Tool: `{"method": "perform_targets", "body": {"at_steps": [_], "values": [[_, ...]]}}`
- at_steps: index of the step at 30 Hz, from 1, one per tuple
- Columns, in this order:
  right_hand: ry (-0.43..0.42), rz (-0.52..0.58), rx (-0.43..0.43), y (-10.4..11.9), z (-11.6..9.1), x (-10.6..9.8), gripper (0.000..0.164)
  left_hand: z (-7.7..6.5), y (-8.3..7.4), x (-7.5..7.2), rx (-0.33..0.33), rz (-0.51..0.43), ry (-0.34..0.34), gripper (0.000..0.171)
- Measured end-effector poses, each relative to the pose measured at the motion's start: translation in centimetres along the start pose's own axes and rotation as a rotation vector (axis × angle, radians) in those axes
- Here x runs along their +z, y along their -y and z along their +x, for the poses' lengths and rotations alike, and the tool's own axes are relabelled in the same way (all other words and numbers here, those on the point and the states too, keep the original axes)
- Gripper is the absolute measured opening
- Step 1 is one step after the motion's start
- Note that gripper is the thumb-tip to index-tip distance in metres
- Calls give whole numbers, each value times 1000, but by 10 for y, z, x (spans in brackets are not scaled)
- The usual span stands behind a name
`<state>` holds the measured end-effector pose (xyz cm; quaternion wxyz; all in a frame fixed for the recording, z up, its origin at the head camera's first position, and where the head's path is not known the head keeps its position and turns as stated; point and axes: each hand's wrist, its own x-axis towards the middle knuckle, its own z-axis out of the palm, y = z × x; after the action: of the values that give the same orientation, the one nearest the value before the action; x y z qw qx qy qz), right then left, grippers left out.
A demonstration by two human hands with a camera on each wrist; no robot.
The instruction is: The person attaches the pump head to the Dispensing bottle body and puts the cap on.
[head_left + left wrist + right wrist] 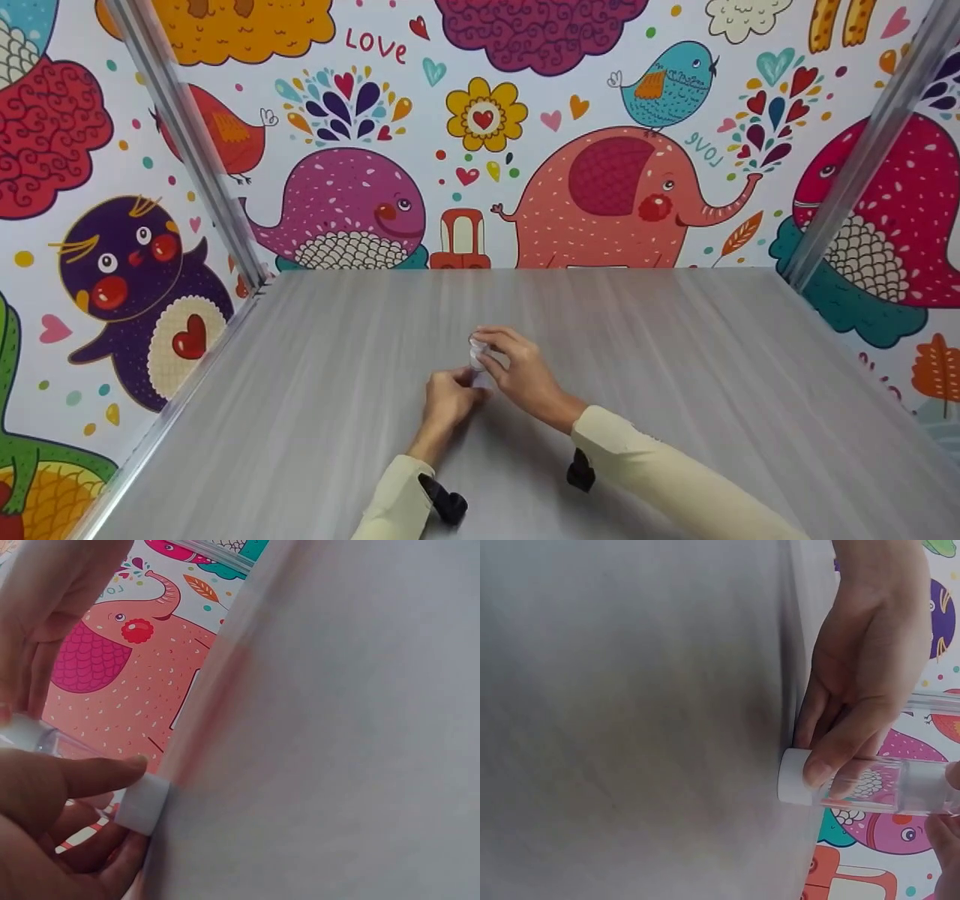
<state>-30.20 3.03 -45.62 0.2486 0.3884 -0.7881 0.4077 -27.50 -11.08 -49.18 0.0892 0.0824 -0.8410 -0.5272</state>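
Note:
A slim clear bottle (478, 357) with white ends stands upright near the middle of the table. My left hand (448, 399) grips it low down, thumb and fingers around the clear wall just by the white base (797, 777). That base rests at the tabletop in both wrist views. From the right, my right hand (525, 370) pinches the bottle's upper end between thumb and fingers. Through the see-through body (889, 772) the wall print shows, with a white section (924, 787) higher up. The fingers partly hide the top.
The grey wood-grain table (337, 420) stretches out on all sides of the hands. Metal posts (199, 142) rise at its far corners, with printed cartoon panels (600, 202) behind and beside it. Black wrist mounts (448, 501) hang under both cream sleeves (660, 472).

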Motion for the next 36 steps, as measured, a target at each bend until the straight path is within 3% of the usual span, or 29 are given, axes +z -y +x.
{"method": "perform_targets", "body": {"at_steps": [14, 19, 26, 36], "values": [[-55, -165, -227, -12, -1, 9, 32, 4, 2, -1, 7, 1, -15, 35], [-57, -174, -253, -13, -1, 10, 33, 4, 3, 0, 3, 0, -18, 34], [-11, -133, -180, -8, 2, 10, 34, 3, 5, -1, 46, 9, -42, 16], [65, -91, -51, -4, 3, 5, 38, -2, -2, 2, 58, 34, -63, 10]]}}
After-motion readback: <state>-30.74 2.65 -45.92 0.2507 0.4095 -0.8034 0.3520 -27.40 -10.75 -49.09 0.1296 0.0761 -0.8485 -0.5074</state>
